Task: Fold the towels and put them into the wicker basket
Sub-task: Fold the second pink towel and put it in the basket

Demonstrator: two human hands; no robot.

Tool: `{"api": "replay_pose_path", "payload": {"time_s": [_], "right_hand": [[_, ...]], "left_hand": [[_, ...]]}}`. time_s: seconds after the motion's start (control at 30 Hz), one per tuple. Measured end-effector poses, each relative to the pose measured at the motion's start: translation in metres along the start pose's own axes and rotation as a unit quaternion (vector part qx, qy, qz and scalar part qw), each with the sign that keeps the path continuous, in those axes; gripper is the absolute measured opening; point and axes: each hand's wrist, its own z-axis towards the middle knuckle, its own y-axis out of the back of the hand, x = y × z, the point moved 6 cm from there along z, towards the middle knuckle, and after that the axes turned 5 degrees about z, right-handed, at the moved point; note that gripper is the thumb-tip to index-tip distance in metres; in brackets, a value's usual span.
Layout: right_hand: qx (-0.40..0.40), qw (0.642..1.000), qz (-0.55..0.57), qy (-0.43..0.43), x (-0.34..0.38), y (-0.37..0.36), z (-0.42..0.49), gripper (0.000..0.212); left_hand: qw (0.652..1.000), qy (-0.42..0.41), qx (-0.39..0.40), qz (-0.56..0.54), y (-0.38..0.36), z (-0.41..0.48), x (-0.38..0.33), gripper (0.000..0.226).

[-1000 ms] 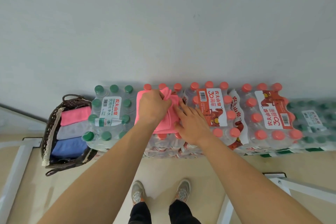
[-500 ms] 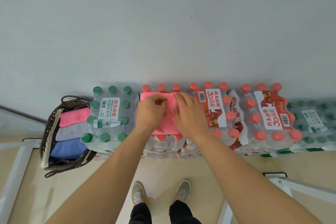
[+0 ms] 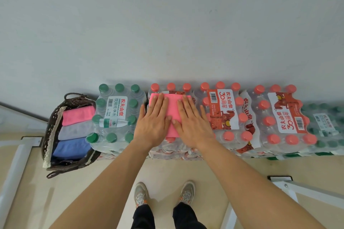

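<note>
A folded pink towel [image 3: 172, 110] lies flat on top of a pack of red-capped water bottles [image 3: 170, 87]. My left hand [image 3: 153, 121] presses on its left half with straight fingers. My right hand [image 3: 192, 122] presses on its right half the same way. The dark wicker basket [image 3: 48, 132] stands on the floor at the left, against the packs. Inside it lie three folded towels side by side: a pink one [image 3: 78, 115], a grey one [image 3: 75, 130] and a blue one [image 3: 71, 148].
A green-capped bottle pack [image 3: 116, 115] stands between the basket and the towel. More red-capped packs [image 3: 284, 115] run to the right along the wall. White metal frames [image 3: 290, 189] stand on the floor at both lower sides. My shoes [image 3: 141, 194] are below.
My left hand has let go of the towel flap it was folding over. Both hands have opened and now lie flat on the folded towel.
</note>
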Motion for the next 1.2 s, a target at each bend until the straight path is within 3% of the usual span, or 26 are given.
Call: {"api": "replay_pose_path", "payload": {"time_s": [0.13,0.27,0.47,0.57,0.73,0.87,0.97,1.07,1.2], "right_hand": [[0.034,0.999,0.015,0.006,0.003,0.011,0.003,0.074],[0.002,0.998,0.022,0.051,0.006,0.041,0.021,0.069],[0.078,0.995,0.003,0.056,0.013,0.049,0.047,0.078],[0.094,0.995,0.001,0.033,0.018,0.049,0.048,0.089],[0.073,0.996,0.052,0.026,0.016,0.060,0.060,0.107],[0.146,0.981,0.105,0.071,0.013,0.051,0.080,0.106],[0.172,0.975,0.128,0.059,0.002,0.046,0.087,0.088],[0.190,0.971,0.140,0.037,-0.012,0.049,0.084,0.056],[0.228,0.958,0.171,0.029,-0.022,0.053,0.081,0.059]], "left_hand": [[0.989,0.117,0.006,-0.089,0.014,-0.005,0.011,0.079],[0.935,0.287,-0.017,-0.208,0.028,-0.013,0.028,0.075],[0.869,0.353,0.025,-0.345,0.024,-0.007,0.038,0.071],[0.876,0.325,0.057,-0.353,0.032,0.001,0.047,0.067],[0.929,0.146,0.145,-0.308,0.046,0.026,0.052,0.064],[0.946,0.031,0.156,-0.283,0.057,0.051,0.035,0.059],[0.948,0.025,0.146,-0.280,0.056,0.057,0.029,0.060],[0.955,0.070,0.174,-0.228,0.045,0.050,0.042,0.077],[0.949,0.075,0.218,-0.214,0.038,0.044,0.045,0.086]]}}
